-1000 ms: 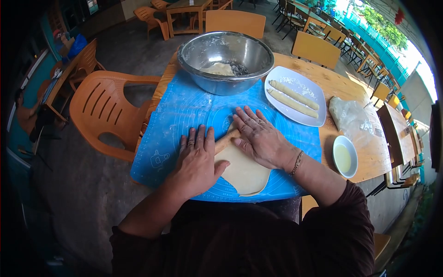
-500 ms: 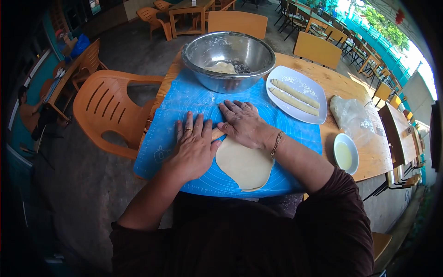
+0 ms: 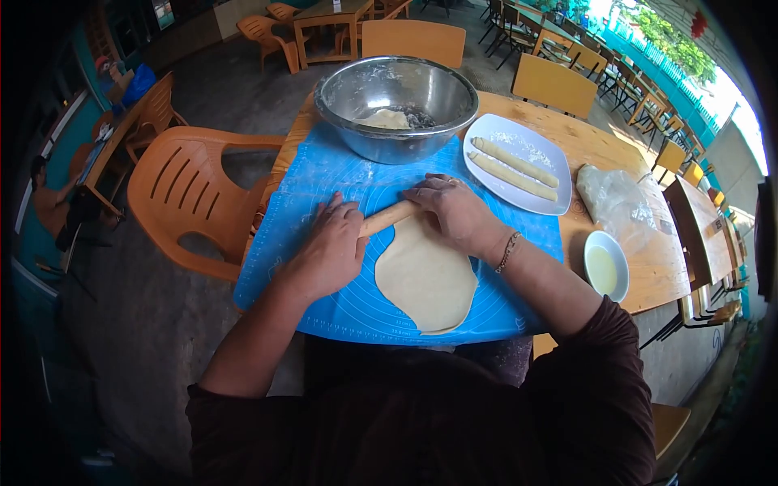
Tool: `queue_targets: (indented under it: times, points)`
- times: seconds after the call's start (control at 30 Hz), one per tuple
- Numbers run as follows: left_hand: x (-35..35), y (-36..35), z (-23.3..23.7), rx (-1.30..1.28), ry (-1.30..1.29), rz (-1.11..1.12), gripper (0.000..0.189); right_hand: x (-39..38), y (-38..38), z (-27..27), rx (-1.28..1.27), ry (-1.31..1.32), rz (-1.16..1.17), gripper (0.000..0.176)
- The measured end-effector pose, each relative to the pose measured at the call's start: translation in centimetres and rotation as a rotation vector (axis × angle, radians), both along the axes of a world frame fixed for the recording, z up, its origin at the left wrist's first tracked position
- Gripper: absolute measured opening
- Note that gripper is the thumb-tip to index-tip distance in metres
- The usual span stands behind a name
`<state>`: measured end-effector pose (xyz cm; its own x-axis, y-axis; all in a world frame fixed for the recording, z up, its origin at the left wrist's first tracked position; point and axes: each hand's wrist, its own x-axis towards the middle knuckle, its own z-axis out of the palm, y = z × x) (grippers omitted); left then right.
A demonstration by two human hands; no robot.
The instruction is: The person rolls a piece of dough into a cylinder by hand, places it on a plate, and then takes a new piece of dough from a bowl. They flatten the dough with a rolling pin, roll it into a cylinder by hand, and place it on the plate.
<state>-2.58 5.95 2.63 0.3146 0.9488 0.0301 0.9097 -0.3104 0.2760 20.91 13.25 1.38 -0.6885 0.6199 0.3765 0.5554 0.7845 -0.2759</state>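
A wooden rolling pin (image 3: pixel 387 218) lies slantwise over the far end of a thin, flat sheet of dough (image 3: pixel 427 279). My left hand (image 3: pixel 328 247) is closed around the pin's left end, beside the dough. Over the pin's right end, my right hand (image 3: pixel 459 212) is curled, hiding that end and part of the dough's far edge. Beneath it all is a blue silicone mat (image 3: pixel 324 320) with printed rings.
Past the hands stands a steel bowl (image 3: pixel 381 146) with dough inside. A white plate (image 3: pixel 506 194) holds two dough strips. Farther right are a plastic bag (image 3: pixel 612 202) and a small bowl of pale liquid (image 3: pixel 606 271). An orange chair (image 3: pixel 182 182) touches the table's left side.
Both hands have gone from flat palms on the pin to curled grips at its ends. They have spread apart, the right moving rightward, and more of the pin and dough shows.
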Motion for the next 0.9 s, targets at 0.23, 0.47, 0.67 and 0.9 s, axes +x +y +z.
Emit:
queue_targets:
  times: [0.23,0.47,0.67,0.9]
  points:
    - [0.1,-1.2,4.7,0.283,-0.108,-0.072,0.03,0.1,-3.2,5.2,0.083,-0.05,-0.058,0.033]
    - [2.7,1.2,4.3,0.316,-0.3,-0.469,0.02,5.0,-9.9,6.3,-0.194,0.078,-0.243,0.028]
    - [5.0,1.3,-0.5,0.42,-0.232,-0.615,0.025,5.7,-14.3,1.6,-0.046,-0.053,-0.339,0.025]
    - [5.7,0.3,-1.4,0.493,-0.3,-0.458,0.056,2.7,-12.1,2.1,0.04,-0.081,-0.353,0.047]
